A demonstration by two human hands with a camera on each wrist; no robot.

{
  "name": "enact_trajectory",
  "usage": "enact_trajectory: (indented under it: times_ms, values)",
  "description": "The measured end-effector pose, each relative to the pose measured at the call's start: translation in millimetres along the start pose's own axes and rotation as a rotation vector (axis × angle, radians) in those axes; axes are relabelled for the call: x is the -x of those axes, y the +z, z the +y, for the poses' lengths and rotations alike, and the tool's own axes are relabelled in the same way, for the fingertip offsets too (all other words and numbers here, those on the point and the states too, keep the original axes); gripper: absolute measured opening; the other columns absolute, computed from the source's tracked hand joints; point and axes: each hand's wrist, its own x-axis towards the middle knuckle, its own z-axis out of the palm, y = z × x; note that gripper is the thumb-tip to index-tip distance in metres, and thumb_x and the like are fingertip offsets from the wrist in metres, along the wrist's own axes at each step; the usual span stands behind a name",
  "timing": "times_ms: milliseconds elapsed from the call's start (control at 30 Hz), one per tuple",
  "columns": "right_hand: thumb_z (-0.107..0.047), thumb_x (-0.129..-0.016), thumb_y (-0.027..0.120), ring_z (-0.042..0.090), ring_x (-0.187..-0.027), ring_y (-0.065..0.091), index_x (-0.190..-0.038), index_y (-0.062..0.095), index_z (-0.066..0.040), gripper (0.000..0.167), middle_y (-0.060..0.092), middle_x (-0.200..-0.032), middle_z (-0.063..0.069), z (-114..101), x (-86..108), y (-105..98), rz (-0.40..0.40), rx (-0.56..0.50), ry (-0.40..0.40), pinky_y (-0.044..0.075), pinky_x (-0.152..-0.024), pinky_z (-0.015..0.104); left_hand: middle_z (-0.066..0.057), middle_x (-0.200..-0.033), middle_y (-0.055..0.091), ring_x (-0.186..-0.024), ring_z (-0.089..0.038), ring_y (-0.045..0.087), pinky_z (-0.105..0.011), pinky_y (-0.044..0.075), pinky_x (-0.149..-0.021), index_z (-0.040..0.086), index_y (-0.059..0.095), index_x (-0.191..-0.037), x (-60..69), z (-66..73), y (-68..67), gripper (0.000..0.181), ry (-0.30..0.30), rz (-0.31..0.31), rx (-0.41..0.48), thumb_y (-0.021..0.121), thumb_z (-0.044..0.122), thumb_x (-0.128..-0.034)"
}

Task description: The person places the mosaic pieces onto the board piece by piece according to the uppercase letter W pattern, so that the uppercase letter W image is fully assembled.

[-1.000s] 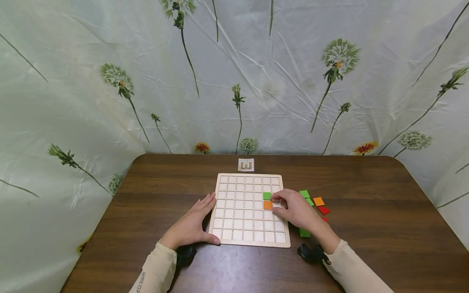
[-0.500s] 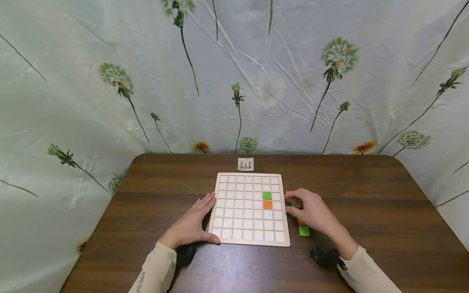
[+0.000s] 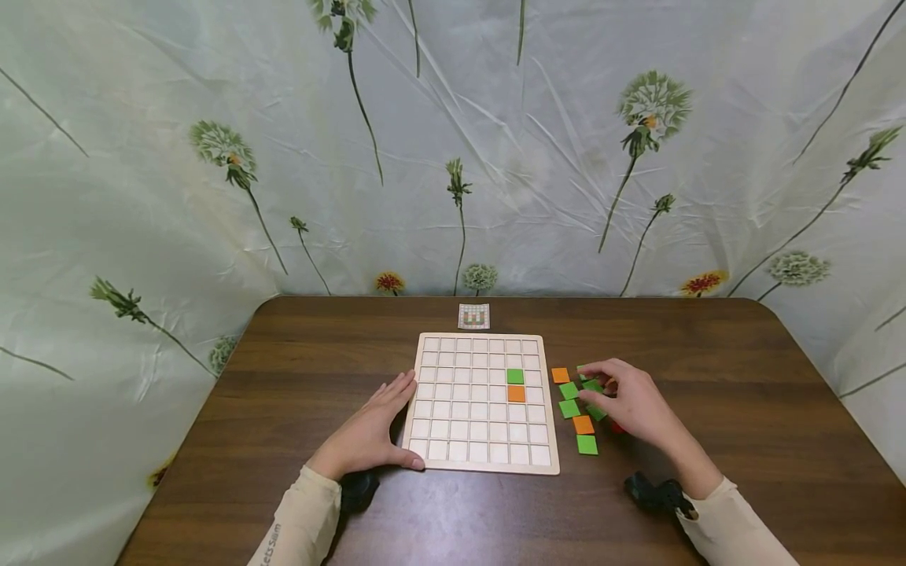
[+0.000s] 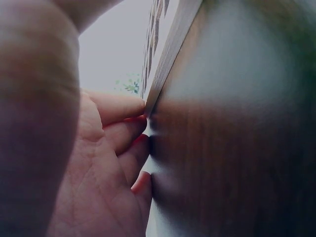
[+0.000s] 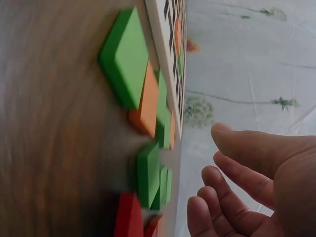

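A pale grid board [image 3: 461, 409] lies on the table, with a green tile [image 3: 515, 376] directly above an orange tile [image 3: 517, 393] in its right part. The left hand [image 3: 371, 432] rests flat at the board's left edge, fingers straight; in the left wrist view its fingertips [image 4: 146, 106] touch the board's side. Over the loose tiles right of the board is the right hand [image 3: 633, 399], thumb and fingers apart. The right wrist view shows that hand [image 5: 256, 185] empty, beside green tiles [image 5: 126, 57], an orange tile [image 5: 147, 106] and a red tile [image 5: 128, 217].
A small card with a coloured grid pattern [image 3: 473, 316] lies behind the board. Loose green [image 3: 587, 445] and orange [image 3: 583, 425] tiles lie close along the board's right side. A flower-printed cloth [image 3: 396, 157] hangs behind the brown table [image 3: 743, 393].
The right hand has moved right, off the board and over the loose tiles. The green and orange tiles stay on the board. The left hand keeps its place at the edge.
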Motion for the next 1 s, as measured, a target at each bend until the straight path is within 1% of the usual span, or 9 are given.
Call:
enact_trajectory:
  times_ms: [233, 500, 767, 1000]
  values:
    - [-0.013, -0.089, 0.077, 0.021, -0.084, 0.059, -0.116, 0.071, -0.002, 0.029, 0.065, -0.099, 0.009, 14, -9.7, -6, 0.024, 0.007, 0.04, 0.052, -0.071, 0.037, -0.005, -0.168, 0.012, -0.154, -0.025, 0.009, -0.047, 0.01, -0.125, 0.004, 0.022, -0.16, 0.0, 0.2, -0.6, 0.129, 0.005, 0.004, 0.002, 0.087, 0.062, -0.0648]
    - [-0.011, -0.091, 0.073, 0.023, -0.083, 0.055, -0.116, 0.071, 0.0, 0.028, 0.065, -0.1, 0.012, 21, -21.0, -8, -0.009, 0.034, 0.058, 0.047, -0.068, 0.034, -0.006, -0.167, 0.013, -0.154, -0.024, 0.008, -0.046, 0.009, -0.125, 0.004, 0.022, -0.16, 0.4, -0.2, 0.2, 0.13, 0.003, 0.0, 0.004, 0.086, 0.064, -0.0642]
    - [-0.011, -0.092, 0.072, 0.025, -0.087, 0.058, -0.115, 0.072, 0.002, 0.027, 0.068, -0.103, 0.014, 22, -31.3, -6, -0.052, 0.061, 0.053, 0.05, -0.073, 0.04, -0.006, -0.167, 0.014, -0.154, -0.025, 0.009, -0.047, 0.01, -0.125, 0.004, 0.022, -0.159, 0.3, -0.5, -0.1, 0.13, 0.008, 0.003, 0.007, 0.086, 0.065, -0.0642]
    - [-0.015, -0.091, 0.073, 0.029, -0.091, 0.061, -0.116, 0.071, 0.004, 0.031, 0.068, -0.107, 0.018, 18, -34.0, -5, -0.096, 0.081, 0.104, 0.054, -0.08, 0.049, -0.008, -0.167, 0.014, -0.154, -0.028, 0.01, -0.048, 0.01, -0.124, 0.003, 0.022, -0.159, 0.5, 0.7, -0.8, 0.13, 0.01, 0.007, 0.01, 0.086, 0.065, -0.0645]
